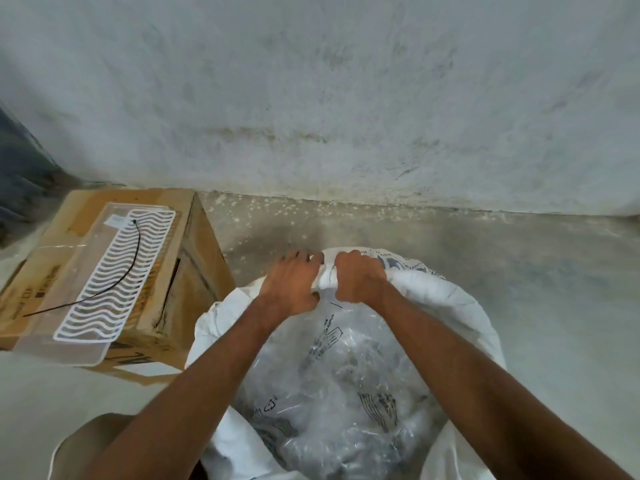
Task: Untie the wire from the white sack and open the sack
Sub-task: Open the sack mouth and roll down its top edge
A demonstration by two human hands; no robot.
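- The white sack (450, 306) stands on the floor (519, 265) near the wall (346, 98), just beside a cardboard box (197, 271); its mouth gapes wide, showing clear plastic bags (346, 375) inside.
- The step in hand looks like the opening; the left hand (292, 284) and the right hand (356, 277) sit side by side on the far rim, fingers curled round the rolled white cloth.
- The wire (114, 278) seems already off; a thin black strand lies on the clear tray (69, 327) atop the box, well apart from the sack.
- The next move probably calls for rolling the rim further down and outward, evenly, without dragging the inner plastic.
- Counted: one sack, one wire, two hands, one box, one tray; the number of inner bags cannot be told.
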